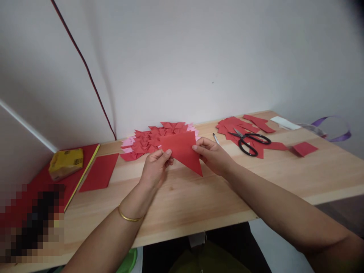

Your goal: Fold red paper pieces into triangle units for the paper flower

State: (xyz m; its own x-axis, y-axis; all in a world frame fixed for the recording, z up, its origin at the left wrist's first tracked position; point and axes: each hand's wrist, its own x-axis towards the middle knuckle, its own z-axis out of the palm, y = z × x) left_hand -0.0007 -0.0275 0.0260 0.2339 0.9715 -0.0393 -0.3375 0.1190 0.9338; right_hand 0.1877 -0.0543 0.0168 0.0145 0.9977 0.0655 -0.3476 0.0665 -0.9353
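A red sheet of paper (184, 151) is held up just above the wooden table (199, 193), folded to a point at its lower right. My left hand (155, 168) pinches its left edge with thumb on top. My right hand (212, 154) pinches the right edge, fingers closed on the paper. A gold bangle circles my left wrist. Right behind the sheet lies a pile of folded red and pink paper pieces (150, 141).
Black scissors (250, 141) rest on red paper scraps (241, 127) at the right, with a pen (216, 138) beside them. A small red square (304, 148) and purple ribbon (332, 131) lie farther right. At left are a red sheet (99, 172), a yellow ruler (82, 176) and a yellow packet (66, 162).
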